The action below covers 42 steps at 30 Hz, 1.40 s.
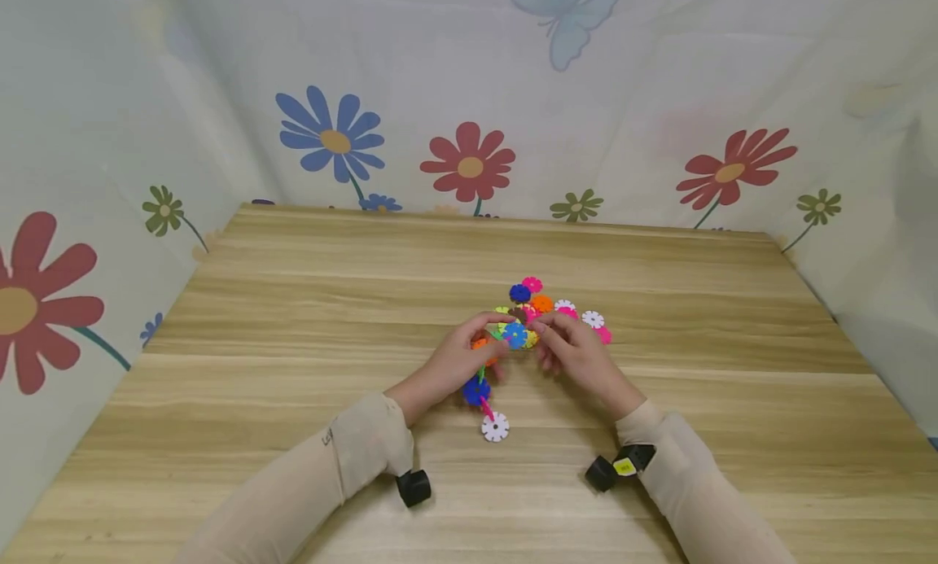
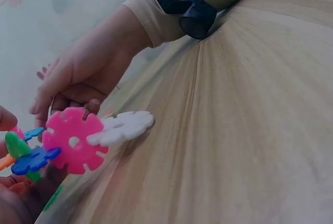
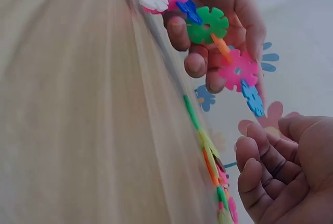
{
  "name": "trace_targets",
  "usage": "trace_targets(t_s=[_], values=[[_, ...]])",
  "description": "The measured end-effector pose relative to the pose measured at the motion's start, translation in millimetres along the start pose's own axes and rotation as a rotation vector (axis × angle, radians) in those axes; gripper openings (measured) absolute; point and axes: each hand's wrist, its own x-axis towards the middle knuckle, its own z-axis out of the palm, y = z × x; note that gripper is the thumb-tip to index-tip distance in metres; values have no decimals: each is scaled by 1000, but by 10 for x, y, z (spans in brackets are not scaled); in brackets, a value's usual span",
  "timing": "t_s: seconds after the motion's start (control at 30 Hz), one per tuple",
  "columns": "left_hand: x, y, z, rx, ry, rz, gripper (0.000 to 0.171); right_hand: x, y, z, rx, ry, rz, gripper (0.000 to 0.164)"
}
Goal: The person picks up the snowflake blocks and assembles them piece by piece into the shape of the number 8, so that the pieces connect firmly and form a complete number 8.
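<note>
- Nearest me, a white disc is ending the chain, which is trailing below my left hand.
- My left fingers are curling round the chain, probably steadying it so its light blue disc is facing my other hand.
- My right hand is hovering beside that end, fingers bending near the thumb; I cannot tell whether they're pinching anything.
- Beyond, loose-looking colourful discs are lying on the table, seemingly leaving me working room.
</note>
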Motion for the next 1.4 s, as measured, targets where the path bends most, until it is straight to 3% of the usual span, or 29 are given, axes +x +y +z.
trace_targets(t_s=[0.3, 0.57, 0.83, 1.1, 1.4], values=[[4, -38, 14, 30, -74, 63, 41, 20, 40, -118, -80, 45, -33, 23], [3, -38, 52, -49, -53, -15, 36, -7, 52, -211, -268, 149, -49, 19], [0, -24, 60, 6, -25, -20, 32, -12, 110, -254, -484, 252, -33, 20], [12, -29, 72, 13, -6, 0, 30, 70, 221, -227, -587, 247, -5, 31], [22, -36, 71, 14, 1, 0, 26, 96, 254, -200, -604, 238, -52, 24]])
